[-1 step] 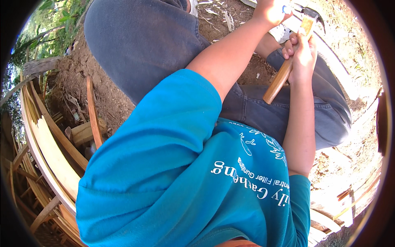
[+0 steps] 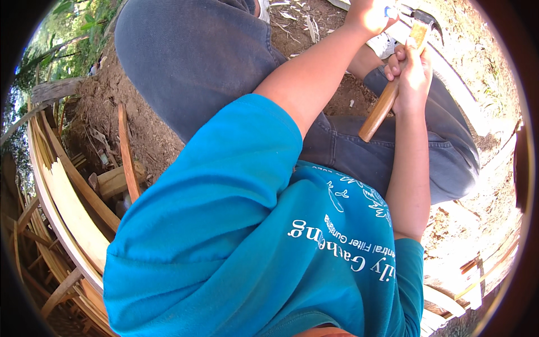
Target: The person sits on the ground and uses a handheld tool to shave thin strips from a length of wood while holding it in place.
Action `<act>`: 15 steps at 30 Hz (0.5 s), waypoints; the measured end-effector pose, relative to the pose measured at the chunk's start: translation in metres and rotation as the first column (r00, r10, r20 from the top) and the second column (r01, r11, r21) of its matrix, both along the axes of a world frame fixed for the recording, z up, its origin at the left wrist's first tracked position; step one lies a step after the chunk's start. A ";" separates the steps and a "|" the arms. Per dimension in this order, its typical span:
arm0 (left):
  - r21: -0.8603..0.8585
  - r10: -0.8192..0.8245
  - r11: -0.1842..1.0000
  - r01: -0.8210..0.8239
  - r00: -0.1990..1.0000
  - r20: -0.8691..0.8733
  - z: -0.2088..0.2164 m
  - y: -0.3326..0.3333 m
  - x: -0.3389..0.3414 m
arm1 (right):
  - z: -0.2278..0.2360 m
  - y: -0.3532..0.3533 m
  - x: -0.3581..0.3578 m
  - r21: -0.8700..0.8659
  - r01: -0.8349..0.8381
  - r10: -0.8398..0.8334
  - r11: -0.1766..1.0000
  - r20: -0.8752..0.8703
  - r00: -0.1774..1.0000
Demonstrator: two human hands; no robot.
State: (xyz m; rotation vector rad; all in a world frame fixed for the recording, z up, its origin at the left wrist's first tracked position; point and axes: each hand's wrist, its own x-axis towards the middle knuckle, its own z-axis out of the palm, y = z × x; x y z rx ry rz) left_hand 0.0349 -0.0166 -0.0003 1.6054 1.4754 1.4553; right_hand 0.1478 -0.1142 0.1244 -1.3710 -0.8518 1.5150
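My right hand [image 2: 412,78] is wrapped round the wooden handle of a hammer [image 2: 382,109]. The handle slants from my lap up to a dark metal head with a curved claw at the upper right. At the top edge, my left hand [image 2: 368,17] is partly cut off and washed out by sunlight. Its fingers look curled near the hammer head, with a small blue spot [image 2: 389,12] on or between them. What it holds, if anything, is hidden.
I sit with bent legs in dark trousers [image 2: 191,62] on bare soil [image 2: 151,135] strewn with pale shavings [image 2: 312,28]. Long split wooden strips [image 2: 73,208] are piled at the left, beside a wood block [image 2: 115,181]. More strips [image 2: 443,297] lie at the lower right.
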 end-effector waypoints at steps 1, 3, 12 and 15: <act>-0.067 -0.045 0.997 0.044 0.999 -0.007 0.000 0.002 -0.001 | 0.000 -0.001 -0.001 0.004 0.008 -0.008 1.000 0.002 1.000; 0.023 0.013 1.000 -0.013 1.000 0.021 -0.006 0.003 0.003 | -0.001 -0.003 -0.003 0.031 0.029 -0.029 0.999 0.015 0.999; 0.044 0.093 0.994 -0.100 0.986 0.136 -0.009 0.000 0.005 | -0.010 -0.003 -0.014 0.016 -0.002 0.000 1.000 0.144 0.990; 0.002 0.046 0.999 -0.047 0.993 0.105 -0.007 0.001 0.001 | -0.016 -0.002 -0.018 0.002 0.001 -0.001 1.000 0.186 0.982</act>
